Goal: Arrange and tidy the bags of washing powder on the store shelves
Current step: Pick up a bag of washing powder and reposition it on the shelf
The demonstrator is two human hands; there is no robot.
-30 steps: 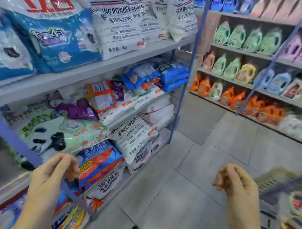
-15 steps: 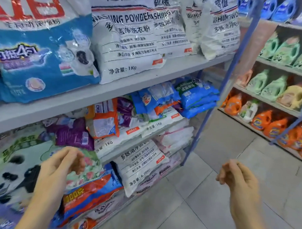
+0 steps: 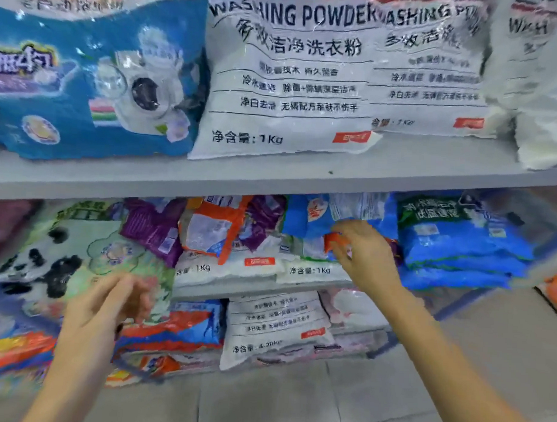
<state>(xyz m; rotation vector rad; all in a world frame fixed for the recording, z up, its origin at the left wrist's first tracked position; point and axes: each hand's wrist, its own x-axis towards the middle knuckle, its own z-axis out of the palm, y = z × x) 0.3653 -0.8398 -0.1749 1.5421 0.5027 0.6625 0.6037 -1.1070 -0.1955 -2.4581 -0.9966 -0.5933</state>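
Bags of washing powder fill the grey shelves (image 3: 272, 179). On the middle shelf my right hand (image 3: 364, 255) reaches in and pinches the orange corner of a blue and orange bag (image 3: 308, 215), which lies on white 1 kg bags (image 3: 310, 268). My left hand (image 3: 110, 302) hovers with relaxed fingers in front of a large green panda bag (image 3: 64, 254) and holds nothing. A purple bag (image 3: 153, 228) and an orange bag (image 3: 213, 227) lie tilted between the two hands. A neat stack of blue bags (image 3: 459, 248) sits to the right of my right hand.
Upright white bags (image 3: 291, 78) marked WASHING POWDER and a blue bag (image 3: 86, 78) stand on the top shelf. Lower down are white bags (image 3: 273, 327) and blue-orange bags (image 3: 178, 330). Grey floor tiles (image 3: 327, 402) run below.
I have moved closer to the shelves. My right hand rose from waist height to the middle shelf and took hold of the blue and orange bag. My left hand shifted slightly right.
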